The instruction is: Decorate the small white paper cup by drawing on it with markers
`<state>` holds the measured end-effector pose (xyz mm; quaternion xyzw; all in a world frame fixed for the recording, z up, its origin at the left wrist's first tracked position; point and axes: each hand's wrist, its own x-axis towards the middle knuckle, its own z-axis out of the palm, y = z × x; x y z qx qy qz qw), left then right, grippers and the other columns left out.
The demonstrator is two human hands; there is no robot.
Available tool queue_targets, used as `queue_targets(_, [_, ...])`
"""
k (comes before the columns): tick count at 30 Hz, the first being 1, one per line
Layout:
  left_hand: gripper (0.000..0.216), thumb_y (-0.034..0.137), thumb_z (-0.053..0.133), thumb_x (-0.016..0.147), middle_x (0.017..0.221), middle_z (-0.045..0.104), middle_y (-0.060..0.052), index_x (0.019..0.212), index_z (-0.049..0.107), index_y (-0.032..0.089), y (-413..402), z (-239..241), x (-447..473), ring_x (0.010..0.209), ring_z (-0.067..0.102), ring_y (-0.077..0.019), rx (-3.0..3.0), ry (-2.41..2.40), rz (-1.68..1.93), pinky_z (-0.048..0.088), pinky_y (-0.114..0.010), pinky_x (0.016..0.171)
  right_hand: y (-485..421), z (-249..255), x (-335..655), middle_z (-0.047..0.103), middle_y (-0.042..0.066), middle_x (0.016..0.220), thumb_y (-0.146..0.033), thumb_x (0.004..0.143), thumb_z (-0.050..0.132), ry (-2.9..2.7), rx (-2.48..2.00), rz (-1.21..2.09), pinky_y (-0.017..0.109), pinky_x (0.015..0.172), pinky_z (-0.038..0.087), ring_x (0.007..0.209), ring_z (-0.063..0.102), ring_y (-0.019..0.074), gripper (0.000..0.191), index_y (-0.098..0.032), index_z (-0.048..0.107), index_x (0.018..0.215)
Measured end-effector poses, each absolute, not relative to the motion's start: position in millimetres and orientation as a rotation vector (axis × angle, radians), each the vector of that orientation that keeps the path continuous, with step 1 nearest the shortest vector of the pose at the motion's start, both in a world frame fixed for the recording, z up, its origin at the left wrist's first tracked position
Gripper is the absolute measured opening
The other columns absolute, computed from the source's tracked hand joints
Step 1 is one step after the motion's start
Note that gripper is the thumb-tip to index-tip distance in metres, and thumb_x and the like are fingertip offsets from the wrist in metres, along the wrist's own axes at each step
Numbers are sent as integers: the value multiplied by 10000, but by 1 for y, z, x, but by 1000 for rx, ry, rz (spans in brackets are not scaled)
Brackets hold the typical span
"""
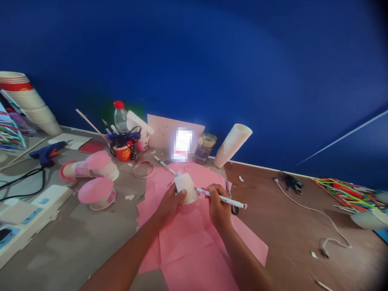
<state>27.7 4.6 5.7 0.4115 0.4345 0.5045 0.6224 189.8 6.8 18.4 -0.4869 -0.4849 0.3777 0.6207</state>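
Observation:
My left hand (169, 204) is closed around a white paper cup (185, 186), which lies tilted above pink paper sheets (194, 242). In my right hand (218, 208) is a white marker pen (227, 199) with a purple tip end. Its tip meets or nearly meets the cup's side near the rim, where a thin drawn line shows. Behind the cup lies another white pen (163, 165). A pair of dark-handled scissors (234, 209) is partly hidden behind my right hand.
Pink-and-white paper cup pieces (96, 190), a blue glue gun (45, 155) and a white power strip (36, 210) are on the left. At the back stand a glass jar (205, 148) and stacked cups (233, 144). A white cable (309, 210) crosses the right side.

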Motion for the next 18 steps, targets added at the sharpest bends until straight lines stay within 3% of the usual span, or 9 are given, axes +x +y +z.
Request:
queue_targets(4, [553,612,687,712,711,495,22,1027,587,168,4,8,28,551,381,-78,885,1003,1146,293,-214,489,9,17,190,589,-1,665,-527,855,562,-1068,-1005,871,290,605,454,633,569,148,347,-195,638,787])
queue_targets(8, [562,633,696,686,696,495,30,965,578,160,4,7,28,528,381,-63,814,1002,1157,302,-203,479,8,19,189,589,1,639,-600,885,468,-965,-940,950,257,498,388,503,478,110,453,-185,649,863])
queue_targets(11, [564,615,698,697,726,523,22,1005,577,159,5,5,27,520,395,-58,810,1000,1174,305,-200,467,6,21,187,613,7,653,-588,867,522,-993,-887,991,255,502,394,514,486,110,422,-190,661,859])
queue_targets(15, [506,586,674,739,681,498,41,999,568,166,7,2,27,491,394,-54,812,994,1186,301,-199,454,5,21,184,661,12,739,-568,863,556,-1027,-824,1032,319,640,490,628,584,144,411,-218,640,1059])
queue_targets(18, [459,565,665,758,660,469,55,972,566,171,7,2,28,479,375,-47,807,973,1203,283,-193,441,7,19,184,671,9,753,-532,911,496,-998,-874,1019,295,588,469,551,547,116,387,-221,613,1108])
